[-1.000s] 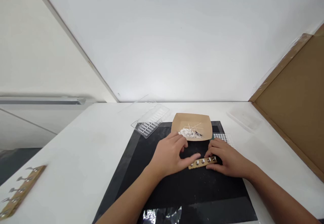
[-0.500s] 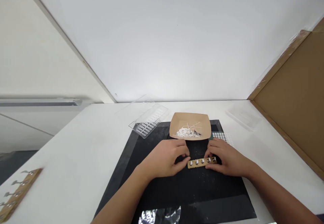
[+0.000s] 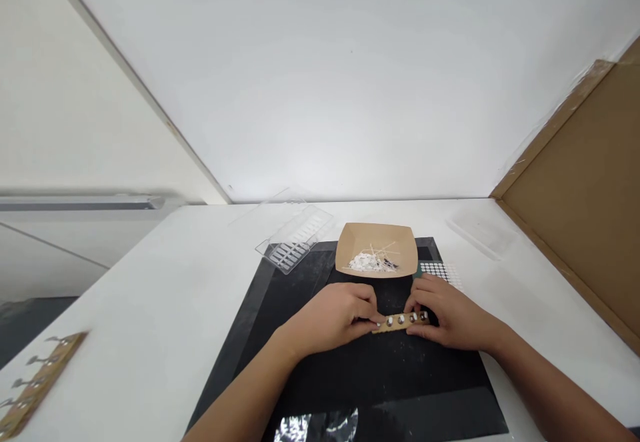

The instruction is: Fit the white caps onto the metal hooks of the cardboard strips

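A short tan strip with a row of small, shiny metal pieces, some with white on top, lies on the black mat. My right hand grips its right end between thumb and fingers. At the left end, the thumb and fingers of my left hand are pinched together over the leftmost piece, partly hiding it. Just beyond my hands stands a tan paper tray with white scraps and thin sticks in it.
A sheet of white dots lies beyond my right hand. Clear plastic trays are at the back left, and a clear lid at the back right. Another tan strip with upright metal pieces sits far left. A cardboard panel borders the right.
My left hand has moved slightly right and its fingertips have closed over the strip's left end. My right hand keeps its hold on the strip.
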### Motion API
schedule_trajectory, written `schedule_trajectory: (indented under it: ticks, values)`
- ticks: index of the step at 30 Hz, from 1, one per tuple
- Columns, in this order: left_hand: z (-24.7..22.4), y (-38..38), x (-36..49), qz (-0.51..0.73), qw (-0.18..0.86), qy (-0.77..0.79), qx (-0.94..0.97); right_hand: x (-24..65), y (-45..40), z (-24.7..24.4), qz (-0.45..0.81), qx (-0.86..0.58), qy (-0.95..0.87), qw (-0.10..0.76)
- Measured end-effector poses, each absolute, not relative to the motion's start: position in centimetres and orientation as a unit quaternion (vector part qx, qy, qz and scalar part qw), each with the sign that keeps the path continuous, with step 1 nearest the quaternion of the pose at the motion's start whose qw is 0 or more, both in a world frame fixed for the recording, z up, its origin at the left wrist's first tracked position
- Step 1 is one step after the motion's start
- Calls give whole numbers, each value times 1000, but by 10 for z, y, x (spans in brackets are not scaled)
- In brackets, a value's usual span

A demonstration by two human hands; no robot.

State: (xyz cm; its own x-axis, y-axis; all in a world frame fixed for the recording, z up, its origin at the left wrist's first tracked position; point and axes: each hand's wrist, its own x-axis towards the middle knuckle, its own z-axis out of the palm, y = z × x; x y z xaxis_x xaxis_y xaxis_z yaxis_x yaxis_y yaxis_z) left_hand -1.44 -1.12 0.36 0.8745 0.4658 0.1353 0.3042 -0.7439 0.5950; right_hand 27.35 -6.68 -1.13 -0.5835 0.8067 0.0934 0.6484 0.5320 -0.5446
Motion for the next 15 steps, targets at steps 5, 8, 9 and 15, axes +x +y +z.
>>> schedule_trajectory:
  ticks: [5, 8, 9, 15]
  values:
    - [7, -9, -16, 160, 320, 201, 912, 274, -67, -14, 239, -427, -855, 174]
    - [14, -8, -16, 190, 369, 191, 890, 275, -66, -15, 242, -425, -854, 179]
    - [16, -8, -16, 208, 383, 192, 880, 275, -66, -15, 241, -423, -855, 180]
    - [9, -19, 1, 375, 421, 276, 778, 281, -67, -7, 195, -403, -864, 230]
